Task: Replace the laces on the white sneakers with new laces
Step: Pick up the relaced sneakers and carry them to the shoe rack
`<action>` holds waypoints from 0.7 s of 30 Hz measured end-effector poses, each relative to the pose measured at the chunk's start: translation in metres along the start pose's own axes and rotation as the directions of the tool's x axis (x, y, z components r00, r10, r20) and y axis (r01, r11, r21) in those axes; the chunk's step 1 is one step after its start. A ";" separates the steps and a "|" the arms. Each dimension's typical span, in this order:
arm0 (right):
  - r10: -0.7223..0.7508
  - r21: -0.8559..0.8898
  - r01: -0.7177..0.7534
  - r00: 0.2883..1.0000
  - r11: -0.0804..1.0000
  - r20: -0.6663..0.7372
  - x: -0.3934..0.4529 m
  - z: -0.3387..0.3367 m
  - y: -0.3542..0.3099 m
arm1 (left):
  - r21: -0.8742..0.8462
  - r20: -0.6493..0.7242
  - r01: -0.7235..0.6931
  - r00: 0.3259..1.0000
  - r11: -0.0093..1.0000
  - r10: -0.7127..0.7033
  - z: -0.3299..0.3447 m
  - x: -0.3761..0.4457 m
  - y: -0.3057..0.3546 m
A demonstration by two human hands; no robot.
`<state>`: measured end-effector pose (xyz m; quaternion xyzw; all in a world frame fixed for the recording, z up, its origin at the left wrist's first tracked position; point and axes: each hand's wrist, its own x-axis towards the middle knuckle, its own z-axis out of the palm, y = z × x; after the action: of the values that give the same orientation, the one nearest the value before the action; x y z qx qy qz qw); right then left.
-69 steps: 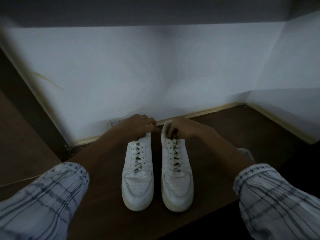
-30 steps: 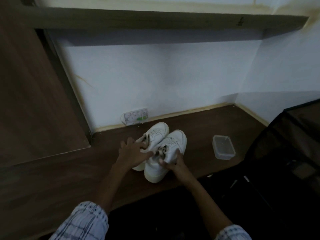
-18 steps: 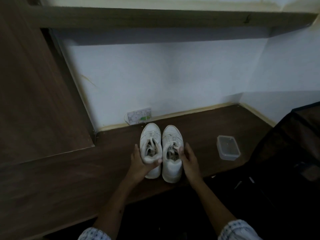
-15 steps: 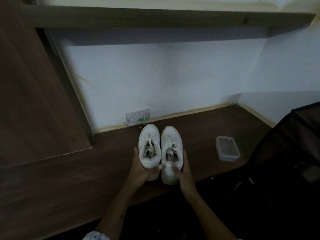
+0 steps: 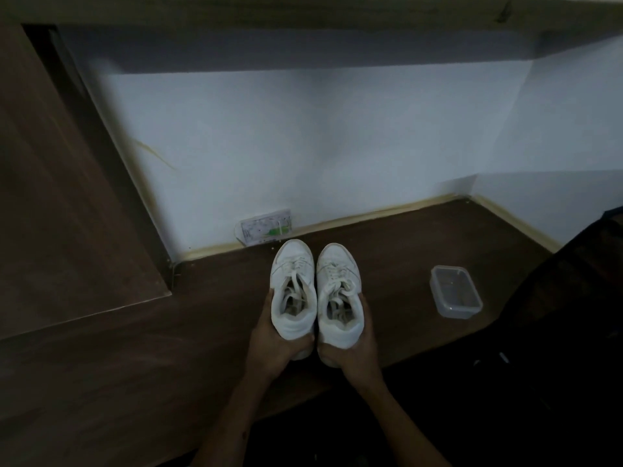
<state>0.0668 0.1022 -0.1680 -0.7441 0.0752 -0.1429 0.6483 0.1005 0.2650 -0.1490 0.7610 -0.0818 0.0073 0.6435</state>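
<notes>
Two white sneakers stand side by side on the dark wooden desk, toes toward the wall and heels toward me. The left sneaker and the right sneaker both carry white laces, with loose lace ends tucked into their openings. My left hand grips the heel of the left sneaker, thumb across its back. My right hand cups the heel of the right sneaker in the same way.
A clear plastic container sits on the desk to the right of the shoes. A wall socket is behind them on the white wall. A wooden panel rises at left, a shelf overhangs, and a dark bag is at right.
The sneakers were turned from toes facing me to heels facing me and straightened side by side. My hands slid back to the heels; the shoes sit slightly nearer the desk's front edge.
</notes>
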 end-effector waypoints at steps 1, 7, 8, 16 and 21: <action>0.000 0.005 0.000 1.000 1.000 0.002 0.000 -0.001 -0.001 | 0.017 -0.023 0.002 1.000 1.000 -0.002 0.000 -0.002 0.000; -0.037 -0.037 0.035 0.999 0.999 -0.036 -0.011 -0.011 -0.008 | 0.010 -0.068 -0.010 0.998 1.000 0.011 0.005 -0.007 0.012; -0.052 -0.019 0.051 0.998 0.999 -0.045 -0.013 -0.014 -0.014 | 0.005 -0.069 -0.029 0.997 1.000 0.029 0.006 -0.008 0.018; -0.178 0.021 0.183 0.975 0.983 -0.133 -0.057 -0.050 -0.063 | -0.085 -0.016 -0.153 0.988 0.985 0.152 0.027 -0.046 0.077; -0.243 0.018 0.254 0.942 0.967 -0.233 -0.095 -0.078 -0.085 | -0.070 0.068 -0.199 0.977 0.978 0.203 0.043 -0.077 0.104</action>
<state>-0.0532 0.0694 -0.0860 -0.7105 0.0514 -0.3101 0.6296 0.0062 0.2154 -0.0633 0.7278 -0.1826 0.0413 0.6597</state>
